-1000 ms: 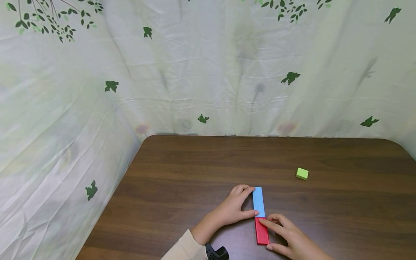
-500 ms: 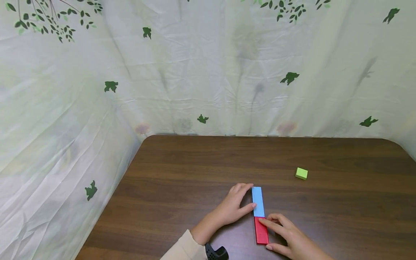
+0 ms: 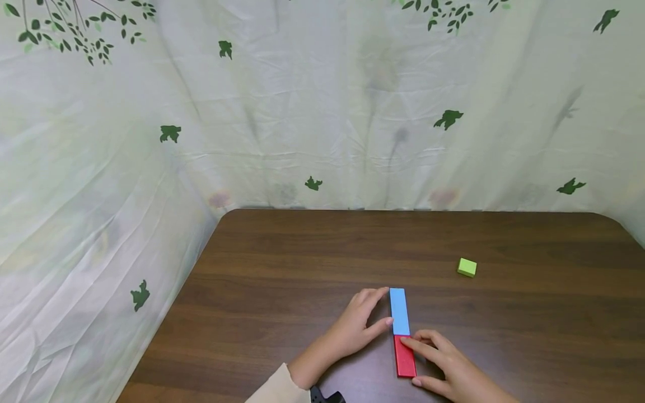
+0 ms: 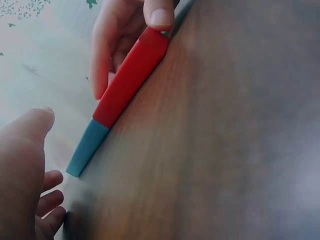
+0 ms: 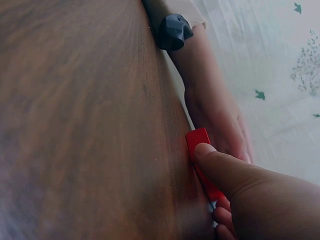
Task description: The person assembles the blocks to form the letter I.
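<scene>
A blue rectangular block (image 3: 400,312) and a red rectangular block (image 3: 405,358) lie end to end in one line on the brown table. My right hand (image 3: 445,364) holds the red block, its thumb at the near end and its index finger by the end that meets the blue one. In the left wrist view the red block (image 4: 131,77) shows its long side, with the blue block (image 4: 86,147) beyond. Just left of the blue block, my left hand (image 3: 353,324) rests with fingers and thumb spread apart, gripping nothing. In the right wrist view the right thumb (image 5: 215,160) covers part of the red block (image 5: 198,135).
A small light green block (image 3: 467,267) sits farther back on the table (image 3: 302,252), right of the blue block. Behind the table and to its left hangs a pale curtain (image 3: 282,112) with leaf and bird prints. A dark wrist device (image 3: 327,395) sits at the left cuff.
My left thumb has come off the top of the blue block, and the left hand has drawn slightly leftward. The right hand keeps its place on the red block.
</scene>
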A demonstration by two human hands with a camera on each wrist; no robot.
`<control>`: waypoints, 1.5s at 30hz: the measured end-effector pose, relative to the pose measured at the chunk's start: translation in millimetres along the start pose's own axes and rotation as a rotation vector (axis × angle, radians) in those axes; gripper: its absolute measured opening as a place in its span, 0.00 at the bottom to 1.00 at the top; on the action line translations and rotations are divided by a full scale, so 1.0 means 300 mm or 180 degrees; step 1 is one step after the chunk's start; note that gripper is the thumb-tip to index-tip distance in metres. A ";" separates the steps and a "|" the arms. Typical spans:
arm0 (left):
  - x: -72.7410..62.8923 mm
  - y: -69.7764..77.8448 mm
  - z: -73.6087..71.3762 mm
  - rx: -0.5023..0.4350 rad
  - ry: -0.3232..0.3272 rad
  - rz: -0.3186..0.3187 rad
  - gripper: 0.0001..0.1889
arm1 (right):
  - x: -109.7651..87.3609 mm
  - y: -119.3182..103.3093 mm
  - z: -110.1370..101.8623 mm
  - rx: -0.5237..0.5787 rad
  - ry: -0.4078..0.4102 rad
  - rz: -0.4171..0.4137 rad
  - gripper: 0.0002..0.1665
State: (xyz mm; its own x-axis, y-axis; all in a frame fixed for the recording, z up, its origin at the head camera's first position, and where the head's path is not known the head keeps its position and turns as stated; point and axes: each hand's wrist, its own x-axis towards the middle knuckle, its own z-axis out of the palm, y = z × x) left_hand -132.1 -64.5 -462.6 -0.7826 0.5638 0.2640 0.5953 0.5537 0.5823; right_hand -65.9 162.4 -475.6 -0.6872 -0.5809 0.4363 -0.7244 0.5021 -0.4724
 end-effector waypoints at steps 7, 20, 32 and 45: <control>-0.031 0.014 -0.001 0.0114 -0.0072 0.0051 0.32 | 0.001 -0.001 -0.002 0.0014 -0.0034 0.0027 0.35; -0.054 0.037 0.013 0.0522 -0.0272 0.0238 0.36 | 0.003 -0.001 -0.003 -0.0049 -0.0005 -0.0010 0.35; -0.057 0.044 0.015 0.0632 -0.0294 0.0362 0.34 | 0.002 -0.005 -0.003 -0.0022 -0.0083 0.0114 0.35; -0.057 0.043 0.016 0.0634 -0.0287 0.0358 0.34 | 0.007 -0.012 -0.022 0.0166 -0.0013 0.0549 0.34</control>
State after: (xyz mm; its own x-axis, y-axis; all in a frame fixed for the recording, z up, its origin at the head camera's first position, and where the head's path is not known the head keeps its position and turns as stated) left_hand -110.2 -64.0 -463.3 -0.6953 0.6762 0.2437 0.7089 0.5892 0.3878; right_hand -65.2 163.6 -468.1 -0.8007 -0.4916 0.3424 -0.5919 0.5606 -0.5791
